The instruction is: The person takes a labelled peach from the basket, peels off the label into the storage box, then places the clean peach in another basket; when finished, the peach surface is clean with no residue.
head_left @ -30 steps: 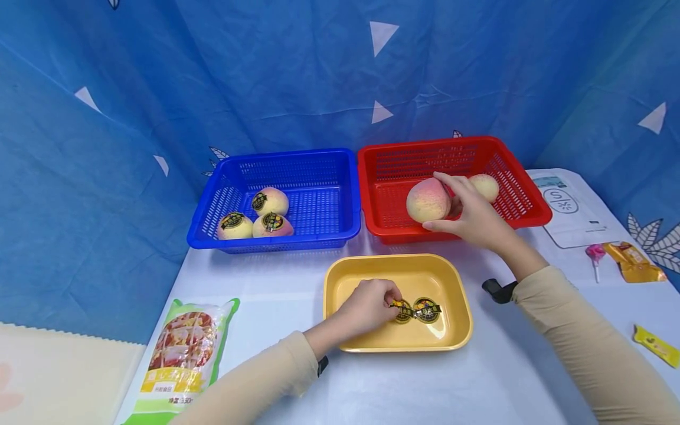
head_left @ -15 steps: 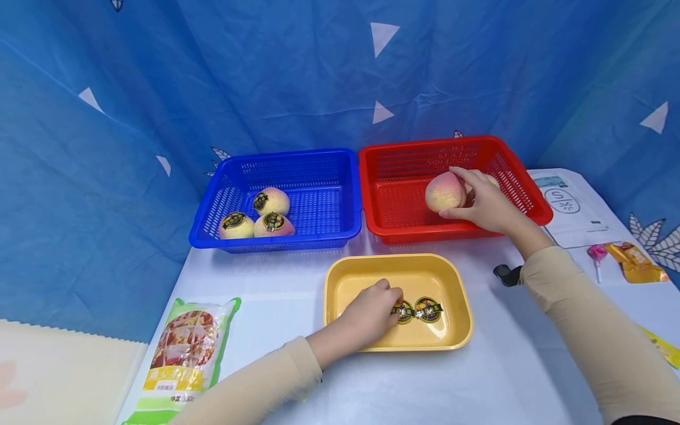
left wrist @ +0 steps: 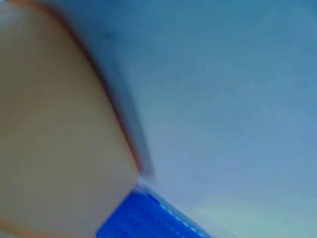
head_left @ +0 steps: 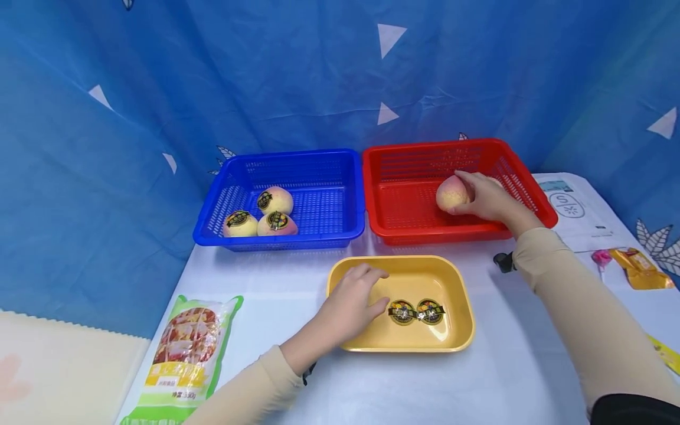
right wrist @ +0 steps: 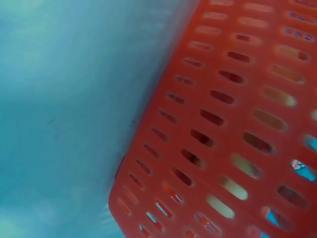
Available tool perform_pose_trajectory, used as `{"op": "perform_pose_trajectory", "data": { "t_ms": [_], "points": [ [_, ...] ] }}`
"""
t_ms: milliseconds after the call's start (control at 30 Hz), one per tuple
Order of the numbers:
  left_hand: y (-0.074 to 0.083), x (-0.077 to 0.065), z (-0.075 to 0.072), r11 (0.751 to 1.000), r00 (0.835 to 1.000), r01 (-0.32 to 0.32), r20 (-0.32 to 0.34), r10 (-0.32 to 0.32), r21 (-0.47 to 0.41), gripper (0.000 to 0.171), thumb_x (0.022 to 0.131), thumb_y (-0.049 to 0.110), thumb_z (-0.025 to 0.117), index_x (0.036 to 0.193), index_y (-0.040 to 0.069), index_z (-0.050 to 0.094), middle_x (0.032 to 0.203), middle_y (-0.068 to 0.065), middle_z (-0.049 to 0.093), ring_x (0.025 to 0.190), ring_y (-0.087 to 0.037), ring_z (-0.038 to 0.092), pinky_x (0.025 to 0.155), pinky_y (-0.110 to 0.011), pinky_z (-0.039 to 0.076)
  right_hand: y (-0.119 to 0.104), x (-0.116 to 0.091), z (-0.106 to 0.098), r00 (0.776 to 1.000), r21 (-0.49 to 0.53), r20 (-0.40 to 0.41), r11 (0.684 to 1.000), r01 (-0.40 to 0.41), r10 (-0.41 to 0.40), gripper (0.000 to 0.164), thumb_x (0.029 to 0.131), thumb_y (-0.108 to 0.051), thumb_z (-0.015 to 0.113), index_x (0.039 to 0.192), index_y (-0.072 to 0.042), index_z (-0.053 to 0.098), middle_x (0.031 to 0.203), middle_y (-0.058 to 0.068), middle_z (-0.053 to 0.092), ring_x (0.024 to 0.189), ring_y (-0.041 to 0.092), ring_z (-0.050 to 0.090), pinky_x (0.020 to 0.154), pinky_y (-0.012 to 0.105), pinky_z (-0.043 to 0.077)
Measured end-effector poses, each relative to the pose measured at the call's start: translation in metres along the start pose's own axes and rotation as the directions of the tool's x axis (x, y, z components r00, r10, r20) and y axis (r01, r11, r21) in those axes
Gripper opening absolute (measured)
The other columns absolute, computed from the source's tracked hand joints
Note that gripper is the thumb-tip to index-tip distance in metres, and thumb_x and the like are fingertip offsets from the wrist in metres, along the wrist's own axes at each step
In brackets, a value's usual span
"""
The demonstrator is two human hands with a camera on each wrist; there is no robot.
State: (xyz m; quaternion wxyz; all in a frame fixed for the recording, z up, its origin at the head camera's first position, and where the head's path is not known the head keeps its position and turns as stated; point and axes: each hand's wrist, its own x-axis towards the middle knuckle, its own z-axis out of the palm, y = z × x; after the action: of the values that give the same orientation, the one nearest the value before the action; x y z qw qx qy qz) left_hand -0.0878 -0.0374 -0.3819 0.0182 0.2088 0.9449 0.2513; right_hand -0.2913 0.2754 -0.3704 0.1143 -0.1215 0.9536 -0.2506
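Observation:
In the head view my right hand (head_left: 490, 199) grips a pink and yellow peach (head_left: 450, 195) low inside the red basket (head_left: 395, 233), thumb on the near side. A second pale peach (head_left: 495, 182) is mostly hidden behind that hand. My left hand (head_left: 347, 307) hovers over the left part of the yellow tray (head_left: 459, 283), with thumb and fingers apart and nothing between them. Just right of its fingertips, two round black-and-gold stickers (head_left: 402, 312) lie side by side on the tray's floor. The right wrist view shows mostly the slotted wall of the red basket (right wrist: 213, 119).
Left of the red basket stands a blue basket (head_left: 324, 239) with three labelled peaches (head_left: 276, 200). A printed food bag (head_left: 186, 348) lies at the left. To the right are a white package (head_left: 571, 206), a pink lollipop (head_left: 601, 257), an orange wrapper (head_left: 640, 268) and a yellow packet (head_left: 666, 355).
My right hand has shifted the peach rightward inside the red basket, beside the other peach. My left hand has drawn back left from the stickers, and its fingers have spread.

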Motion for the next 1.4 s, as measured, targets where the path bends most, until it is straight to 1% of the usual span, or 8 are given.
{"op": "perform_pose_trajectory", "data": {
  "t_ms": [200, 333, 467, 667, 867, 1067, 1200, 1400],
  "points": [
    [-0.010, 0.002, -0.017, 0.996, 0.996, 0.055, -0.060, -0.059, -0.065, 0.043, 0.091, 0.029, 0.072, 0.129, 0.011, 0.063, 0.126, -0.006, 0.063, 0.124, -0.027, 0.057, 0.109, -0.042, 0.046, -0.002, 0.007, 0.002, 0.997, -0.035, 0.070, 0.999, -0.007, 0.010, 0.099, 0.085, -0.035, 0.077, 0.157, -0.002, 0.018, 0.155, 0.031, 0.027, 0.140, 0.050, 0.026, 0.111, 0.069, 0.030],
    [-0.020, 0.002, -0.040, 0.990, 0.984, 0.105, -0.137, -0.118, -0.099, 0.046, 0.090, 0.027, 0.074, 0.131, 0.010, 0.062, 0.129, -0.007, 0.062, 0.124, -0.028, 0.055, 0.108, -0.044, 0.046, -0.017, 0.005, -0.001, 1.000, -0.064, 0.017, 0.998, 0.007, -0.006, 0.097, 0.084, -0.037, 0.077, 0.156, -0.002, 0.023, 0.154, 0.031, 0.027, 0.138, 0.052, 0.026, 0.110, 0.072, 0.029],
    [-0.043, -0.002, -0.071, 0.983, 0.950, 0.170, -0.254, -0.183, -0.072, 0.056, 0.087, 0.029, 0.077, 0.135, 0.008, 0.058, 0.133, -0.011, 0.059, 0.127, -0.031, 0.051, 0.111, -0.048, 0.042, -0.050, 0.003, 0.000, 0.991, -0.072, -0.080, 0.992, 0.102, -0.108, 0.082, 0.089, -0.034, 0.072, 0.154, -0.005, 0.031, 0.154, 0.027, 0.030, 0.137, 0.052, 0.029, 0.109, 0.072, 0.030],
    [-0.098, -0.015, -0.112, 0.928, 0.867, 0.367, -0.341, -0.364, -0.057, 0.086, 0.082, 0.039, 0.081, 0.150, 0.006, 0.040, 0.151, -0.018, 0.041, 0.143, -0.039, 0.033, 0.118, -0.060, 0.028, -0.117, 0.007, 0.017, 0.958, -0.024, -0.086, 0.962, 0.272, -0.273, 0.067, 0.093, -0.031, 0.069, 0.150, -0.012, 0.040, 0.152, 0.017, 0.038, 0.138, 0.039, 0.038, 0.110, 0.062, 0.039],
    [-0.146, -0.029, -0.135, 0.842, 0.787, 0.537, -0.324, -0.525, -0.062, 0.109, 0.081, 0.051, 0.078, 0.158, 0.002, 0.018, 0.163, -0.023, 0.015, 0.150, -0.046, 0.011, 0.115, -0.069, 0.024, -0.188, 0.021, 0.053, 0.925, 0.016, 0.035, 0.926, 0.377, -0.377, 0.062, 0.094, -0.032, 0.068, 0.149, -0.016, 0.043, 0.150, 0.009, 0.044, 0.139, 0.030, 0.043, 0.113, 0.049, 0.042],
    [-0.169, -0.032, -0.141, 0.759, 0.718, 0.644, -0.270, -0.642, -0.094, 0.121, 0.081, 0.066, 0.070, 0.158, -0.001, 0.005, 0.165, -0.025, 0.000, 0.152, -0.046, 0.000, 0.115, -0.071, 0.018, -0.234, 0.041, 0.093, 0.889, 0.025, 0.178, 0.905, 0.426, -0.423, 0.062, 0.096, -0.036, 0.066, 0.150, -0.017, 0.042, 0.152, 0.007, 0.045, 0.144, 0.026, 0.040, 0.118, 0.045, 0.038],
    [-0.176, -0.032, -0.142, 0.739, 0.706, 0.665, -0.228, -0.670, -0.111, 0.125, 0.081, 0.068, 0.067, 0.157, -0.003, -0.001, 0.165, -0.027, -0.005, 0.152, -0.048, -0.004, 0.117, -0.071, 0.013, -0.253, 0.057, 0.114, 0.860, 0.056, 0.241, 0.891, 0.450, -0.450, 0.065, 0.095, -0.035, 0.067, 0.150, -0.010, 0.041, 0.147, 0.013, 0.050, 0.141, 0.029, 0.044, 0.118, 0.043, 0.036],
    [-0.182, -0.031, -0.142, 0.730, 0.706, 0.673, -0.192, -0.681, -0.118, 0.128, 0.081, 0.067, 0.068, 0.156, -0.005, -0.007, 0.164, -0.028, -0.008, 0.151, -0.048, -0.008, 0.119, -0.068, 0.007, -0.273, 0.073, 0.136, 0.854, 0.075, 0.307, 0.905, 0.419, -0.421, 0.070, 0.093, -0.042, 0.068, 0.147, -0.005, 0.042, 0.144, 0.014, 0.054, 0.136, 0.028, 0.049, 0.114, 0.040, 0.041]
  ]
}}
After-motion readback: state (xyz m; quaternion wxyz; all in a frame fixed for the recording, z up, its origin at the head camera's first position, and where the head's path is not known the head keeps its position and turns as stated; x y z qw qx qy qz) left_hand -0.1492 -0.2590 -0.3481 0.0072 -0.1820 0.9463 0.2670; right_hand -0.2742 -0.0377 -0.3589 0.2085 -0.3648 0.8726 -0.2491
